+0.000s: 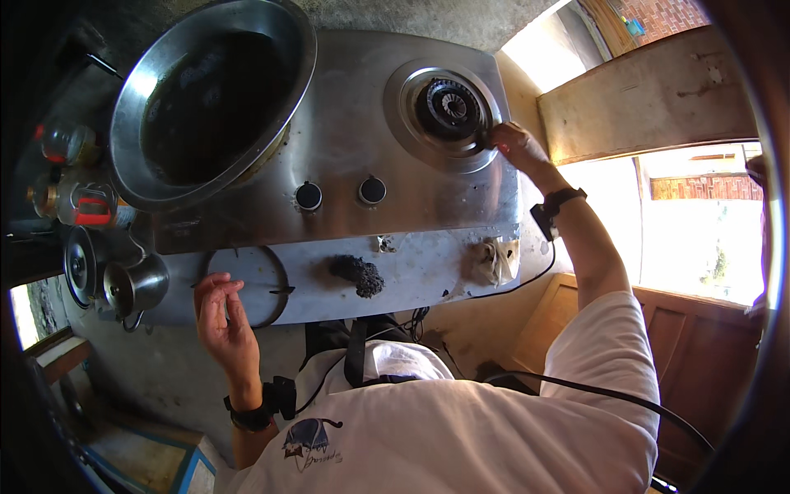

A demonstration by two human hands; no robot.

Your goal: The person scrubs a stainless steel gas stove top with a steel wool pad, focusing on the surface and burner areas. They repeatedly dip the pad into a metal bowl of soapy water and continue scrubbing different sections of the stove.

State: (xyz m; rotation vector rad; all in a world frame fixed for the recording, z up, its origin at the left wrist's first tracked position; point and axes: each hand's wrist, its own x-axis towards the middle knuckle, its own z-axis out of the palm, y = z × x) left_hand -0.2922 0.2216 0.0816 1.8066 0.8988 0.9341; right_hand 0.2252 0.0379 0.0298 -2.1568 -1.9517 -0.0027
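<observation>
My right hand (515, 145) reaches to the right rim of the bare burner (453, 108) on the stainless steel gas stove (345, 142). Its fingertips hold something small and dark against the burner's recess; what it is cannot be made out. My left hand (228, 321) is raised with bent fingers and nothing in it, over the near edge of the counter. Beside it a black ring-shaped pan support (285, 272) lies on the counter. A dark, clumped scouring pad (364, 278) rests near the counter's middle. Two black knobs (372, 190) sit on the stove's front.
A large metal basin (302, 92) with dark liquid covers the stove's left side. Jars with red parts (92, 207), a lidded pot (77, 262) and a metal kettle (139, 287) stand at the left. A crumpled cloth (497, 262) lies at the counter's right end. Cables hang near my body.
</observation>
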